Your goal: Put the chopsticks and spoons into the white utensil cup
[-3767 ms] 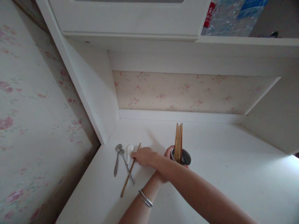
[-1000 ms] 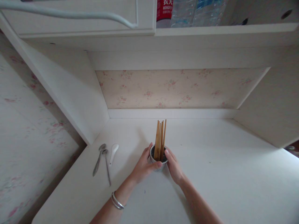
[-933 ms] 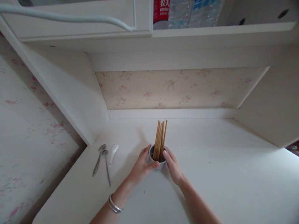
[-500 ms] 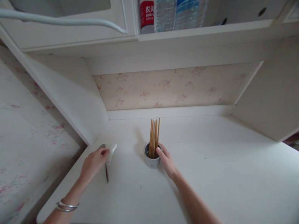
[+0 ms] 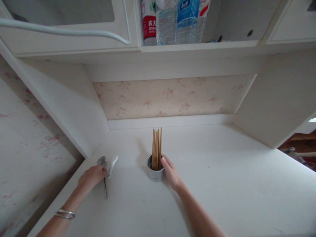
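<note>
My right hand [image 5: 171,172] grips a grey metal chopstick holder [image 5: 156,177] from its right side, thumb at the rim and fingers behind the wall. Several wooden chopsticks [image 5: 156,148] stand upright in it, leaning slightly apart. Over to the left, my left hand [image 5: 92,177] has its fingertips closed on a metal spoon [image 5: 106,189] that lies along the table's left part. Its bowl points to the back, and the fingers cover the middle. A white spoon [image 5: 113,166] lies just right of those fingers, apart from them.
A white tabletop [image 5: 197,191] carries these things, with side panels left and right and a floral back wall [image 5: 163,97]. Overhead, a shelf holds several plastic bottles [image 5: 166,24]. A white cable [image 5: 61,31] crosses the upper left.
My left hand has shifted left from beside the white spoon onto the metal spoon. My right hand keeps its hold on the holder. The whole view has turned slightly right.
</note>
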Demonstrator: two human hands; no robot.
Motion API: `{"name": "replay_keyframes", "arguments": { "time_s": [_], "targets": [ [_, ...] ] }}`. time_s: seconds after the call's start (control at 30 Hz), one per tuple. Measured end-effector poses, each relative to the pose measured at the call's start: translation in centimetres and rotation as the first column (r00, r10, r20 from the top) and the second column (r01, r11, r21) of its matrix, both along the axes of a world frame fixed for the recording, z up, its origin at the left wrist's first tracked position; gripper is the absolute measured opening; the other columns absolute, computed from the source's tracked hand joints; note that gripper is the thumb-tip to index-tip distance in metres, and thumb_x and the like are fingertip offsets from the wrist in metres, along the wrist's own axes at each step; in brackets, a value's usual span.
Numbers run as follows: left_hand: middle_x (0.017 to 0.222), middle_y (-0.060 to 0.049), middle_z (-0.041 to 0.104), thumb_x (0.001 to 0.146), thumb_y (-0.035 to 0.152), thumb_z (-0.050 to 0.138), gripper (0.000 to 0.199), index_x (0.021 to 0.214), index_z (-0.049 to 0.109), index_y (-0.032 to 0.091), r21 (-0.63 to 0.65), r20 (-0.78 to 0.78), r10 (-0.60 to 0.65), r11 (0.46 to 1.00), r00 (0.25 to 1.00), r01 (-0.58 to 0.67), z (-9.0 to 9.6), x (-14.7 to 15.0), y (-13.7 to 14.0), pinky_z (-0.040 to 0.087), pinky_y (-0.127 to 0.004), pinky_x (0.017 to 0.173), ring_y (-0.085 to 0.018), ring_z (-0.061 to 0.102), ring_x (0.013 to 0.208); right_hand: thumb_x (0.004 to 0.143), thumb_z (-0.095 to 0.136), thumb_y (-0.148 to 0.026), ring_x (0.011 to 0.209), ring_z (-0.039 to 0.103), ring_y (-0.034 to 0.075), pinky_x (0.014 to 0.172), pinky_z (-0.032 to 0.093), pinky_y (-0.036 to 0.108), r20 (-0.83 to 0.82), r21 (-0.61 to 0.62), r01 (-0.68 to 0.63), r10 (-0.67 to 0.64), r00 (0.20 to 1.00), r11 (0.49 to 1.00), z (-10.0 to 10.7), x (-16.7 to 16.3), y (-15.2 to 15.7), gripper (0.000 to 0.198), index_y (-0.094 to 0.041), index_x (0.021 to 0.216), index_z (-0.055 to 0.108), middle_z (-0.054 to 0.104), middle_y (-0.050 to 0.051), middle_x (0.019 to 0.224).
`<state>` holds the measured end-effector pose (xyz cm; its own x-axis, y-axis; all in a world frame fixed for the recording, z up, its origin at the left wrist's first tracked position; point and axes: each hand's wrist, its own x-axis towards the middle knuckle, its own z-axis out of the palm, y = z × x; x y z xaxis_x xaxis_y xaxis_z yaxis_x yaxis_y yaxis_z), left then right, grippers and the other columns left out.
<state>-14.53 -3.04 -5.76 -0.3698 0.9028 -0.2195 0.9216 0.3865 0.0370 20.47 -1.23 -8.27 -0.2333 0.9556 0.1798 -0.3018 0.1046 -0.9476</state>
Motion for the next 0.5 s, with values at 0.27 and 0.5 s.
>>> {"name": "replay_keyframes", "arguments": {
  "time_s": [0.27, 0.5],
  "targets": [
    [0.069, -0.007, 0.068, 0.082, 0.045, 0.038, 0.036, 0.065, 0.059, 0.021, 0.196, 0.067, -0.05, 0.98, 0.996, 0.036, 6.1, 0.1, 0.6, 0.039, -0.03, 0.06, -0.028, 0.064, 0.071, 0.09, 0.05, -0.053, 0.116, 0.056, 0.027, 0.103, 0.038, 0.043, 0.01, -0.014, 0.006, -0.005, 1.0, 1.0, -0.5, 0.0, 0.2, 0.045, -0.022, 0.12, 0.061, 0.065, 0.008, 0.123],
    [0.062, 0.001, 0.06, 0.082, 0.057, 0.045, 0.044, 0.074, 0.062, 0.018, 0.535, 0.512, -0.271, 0.843, 0.815, -0.055, 12.9, 8.0, 0.7, 0.035, -0.023, 0.051, -0.013, 0.048, 0.051, 0.088, 0.051, -0.055, 0.12, 0.053, 0.027, 0.103, 0.038, 0.042, 0.032, -0.001, 0.01, -0.01, 0.999, 1.0, 0.0, 0.1, 0.1, 0.046, -0.023, 0.119, 0.062, 0.063, 0.007, 0.126]
  ]
}}
